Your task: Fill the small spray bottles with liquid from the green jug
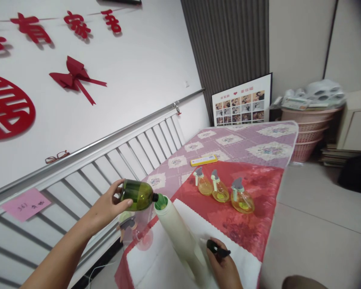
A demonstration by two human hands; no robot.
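My left hand (114,202) is wrapped round a dark green see-through bottle (136,195) with yellowish liquid in it. The bottle lies tilted nearly level, its black neck at a green funnel-like piece (160,202) in the mouth of a tall pale green container (177,230). Whether liquid is flowing cannot be made out. Low on the right, my right hand (222,261) is closed on a dark spray head (217,249), close beside the container. A white cloth (150,257) lies under the container.
Three small spray bottles (204,185) with grey heads and yellow liquid stand on a red cloth (258,180). Behind them is a yellow flat case (203,160). Another spray bottle (135,233) stands by the white railing (108,176). Pink baskets (309,132) are at the right.
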